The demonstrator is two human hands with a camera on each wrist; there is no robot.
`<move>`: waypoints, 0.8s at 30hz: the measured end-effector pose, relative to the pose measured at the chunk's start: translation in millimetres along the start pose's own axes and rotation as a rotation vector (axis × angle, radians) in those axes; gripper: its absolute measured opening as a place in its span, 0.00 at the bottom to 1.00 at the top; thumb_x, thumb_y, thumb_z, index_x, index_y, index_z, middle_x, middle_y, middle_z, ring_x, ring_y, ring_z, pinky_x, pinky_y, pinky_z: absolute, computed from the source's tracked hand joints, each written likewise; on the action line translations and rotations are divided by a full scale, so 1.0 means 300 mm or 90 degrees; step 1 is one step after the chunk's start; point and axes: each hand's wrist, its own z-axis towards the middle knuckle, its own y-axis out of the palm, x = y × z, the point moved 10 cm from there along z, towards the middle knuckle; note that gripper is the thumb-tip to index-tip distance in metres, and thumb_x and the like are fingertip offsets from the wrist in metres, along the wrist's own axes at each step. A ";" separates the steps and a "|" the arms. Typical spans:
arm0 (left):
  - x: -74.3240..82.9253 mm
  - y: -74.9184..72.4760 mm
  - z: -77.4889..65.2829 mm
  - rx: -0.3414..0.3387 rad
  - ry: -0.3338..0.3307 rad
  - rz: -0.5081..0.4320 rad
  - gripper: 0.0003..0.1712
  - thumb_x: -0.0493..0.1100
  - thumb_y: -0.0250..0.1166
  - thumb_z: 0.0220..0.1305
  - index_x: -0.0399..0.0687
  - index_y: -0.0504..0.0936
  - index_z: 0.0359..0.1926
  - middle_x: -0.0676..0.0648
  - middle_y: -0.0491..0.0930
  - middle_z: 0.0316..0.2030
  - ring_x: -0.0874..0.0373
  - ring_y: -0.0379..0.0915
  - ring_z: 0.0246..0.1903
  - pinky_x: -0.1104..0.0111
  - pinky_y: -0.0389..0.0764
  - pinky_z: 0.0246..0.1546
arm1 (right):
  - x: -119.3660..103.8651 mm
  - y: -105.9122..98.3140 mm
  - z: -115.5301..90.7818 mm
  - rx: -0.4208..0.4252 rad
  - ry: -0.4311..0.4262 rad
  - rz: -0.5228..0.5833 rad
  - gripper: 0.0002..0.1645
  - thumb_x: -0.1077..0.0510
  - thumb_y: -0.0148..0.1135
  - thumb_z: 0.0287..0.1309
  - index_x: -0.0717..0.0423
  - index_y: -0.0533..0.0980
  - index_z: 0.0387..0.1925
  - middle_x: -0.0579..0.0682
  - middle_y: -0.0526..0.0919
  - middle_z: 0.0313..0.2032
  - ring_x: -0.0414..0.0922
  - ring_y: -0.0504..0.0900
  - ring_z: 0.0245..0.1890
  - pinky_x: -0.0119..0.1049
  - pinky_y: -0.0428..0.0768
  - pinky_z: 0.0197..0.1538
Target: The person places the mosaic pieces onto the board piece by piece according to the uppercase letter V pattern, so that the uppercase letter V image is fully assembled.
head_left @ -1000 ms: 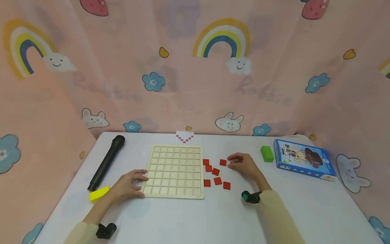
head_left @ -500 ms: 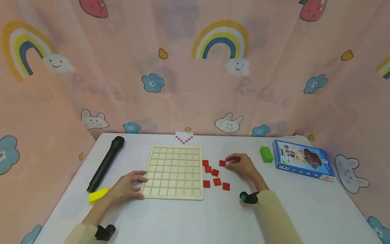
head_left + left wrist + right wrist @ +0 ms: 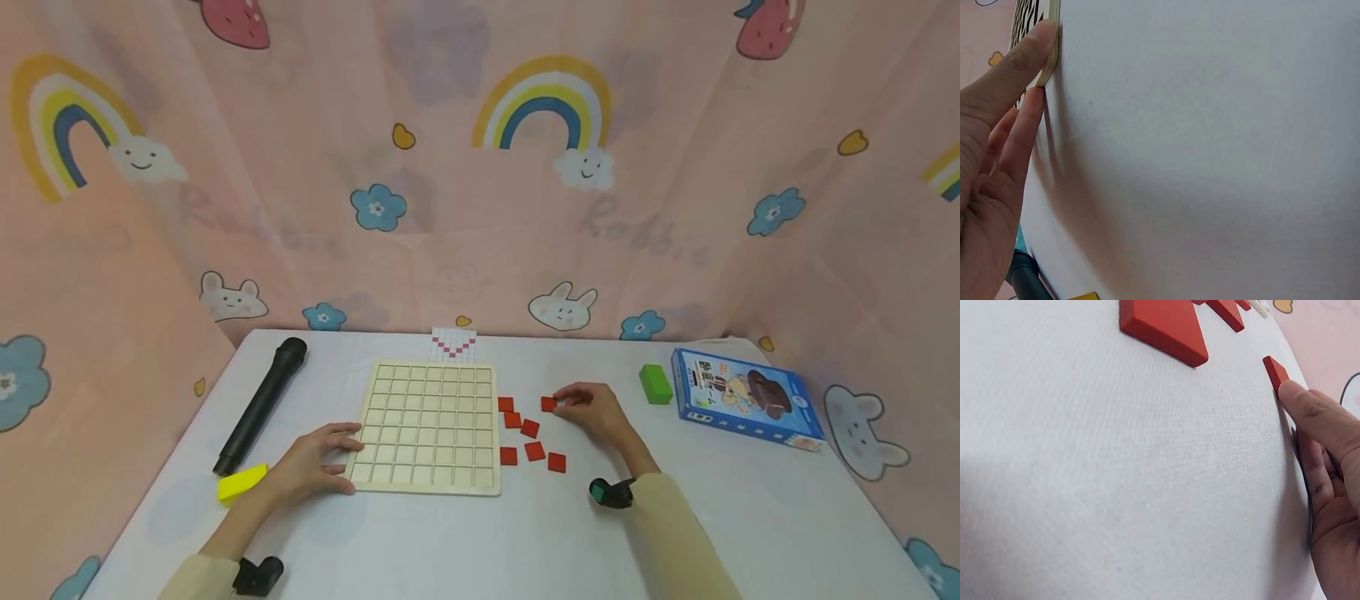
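Left hand point(image 3: 311, 462): spread fingers touch board point(image 3: 425, 429)
Right hand point(image 3: 596, 412): fingertips pinch red tile point(image 3: 548, 404)
Board: sides point to far edge of table point(image 3: 420, 550)

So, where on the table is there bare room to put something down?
Bare: near side of the board, between left sleeve and right sleeve; also between right sleeve and blue box. Crowded: right of the board, with red tiles and the right hand.

Smooth red tiles point(image 3: 1163, 328), wooden board point(image 3: 424, 429), woven tablecloth point(image 3: 1116, 475)
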 end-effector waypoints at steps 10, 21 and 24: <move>0.008 0.003 -0.004 -0.008 0.018 0.010 0.32 0.37 0.80 0.36 0.34 0.81 0.47 0.34 0.65 0.63 0.32 0.59 0.62 0.73 0.84 0.42 | 0.019 -0.018 -0.019 0.038 -0.011 0.037 0.16 0.61 0.67 0.56 0.60 0.80 0.48 0.56 0.83 0.46 0.51 0.81 0.46 0.45 0.80 0.56; -0.004 0.002 0.004 -0.011 0.010 0.000 0.33 0.36 0.80 0.36 0.34 0.81 0.48 0.35 0.64 0.64 0.33 0.58 0.64 0.73 0.84 0.43 | 0.026 -0.021 -0.045 0.073 0.029 0.046 0.17 0.62 0.66 0.58 0.62 0.79 0.50 0.59 0.81 0.49 0.53 0.81 0.49 0.43 0.79 0.58; -0.006 0.000 0.003 -0.006 0.000 0.004 0.32 0.36 0.79 0.37 0.34 0.81 0.49 0.36 0.64 0.65 0.34 0.59 0.64 0.73 0.84 0.43 | 0.027 -0.019 -0.057 0.072 0.046 0.044 0.17 0.61 0.66 0.58 0.61 0.79 0.50 0.59 0.81 0.50 0.54 0.79 0.51 0.45 0.78 0.58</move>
